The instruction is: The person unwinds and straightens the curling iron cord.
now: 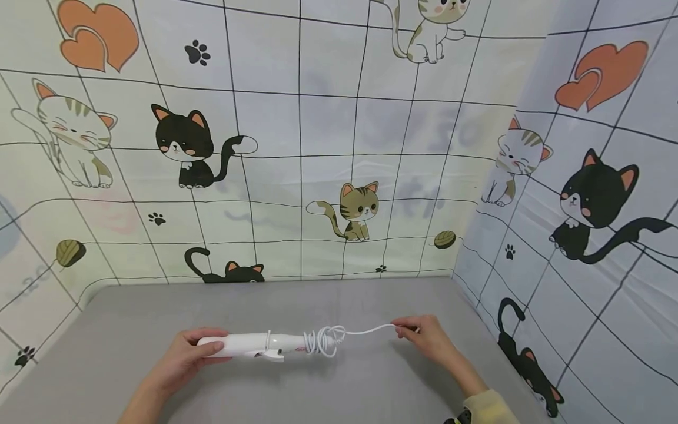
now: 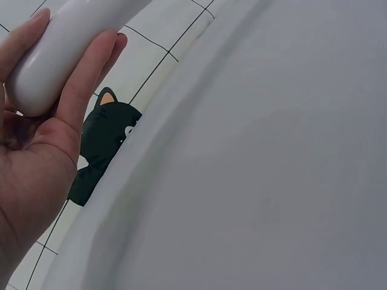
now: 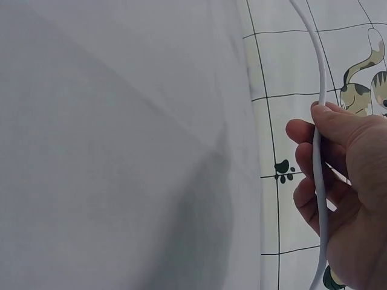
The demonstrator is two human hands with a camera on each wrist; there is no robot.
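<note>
A white curling iron (image 1: 249,344) is held level over the grey table, with a small lever on its underside. My left hand (image 1: 188,359) grips its thick, rounded left end, thumb in front and fingers behind. In the left wrist view, that smooth end (image 2: 60,57) lies between the thumb and fingers. Loops of white cord (image 1: 322,341) are wound around the iron's right end. From there a stretch of cord runs right to my right hand (image 1: 426,338), which pinches it. The right wrist view has the cord (image 3: 320,66) passing under the thumb and on down across the palm.
The grey table (image 1: 286,303) spreads beneath both hands. Behind it hangs a white grid-patterned curtain (image 1: 270,129) printed with cats, hearts and paw prints. A similar printed side curtain (image 1: 529,235) borders the table on the right. A yellow sleeve (image 1: 489,406) covers the right forearm.
</note>
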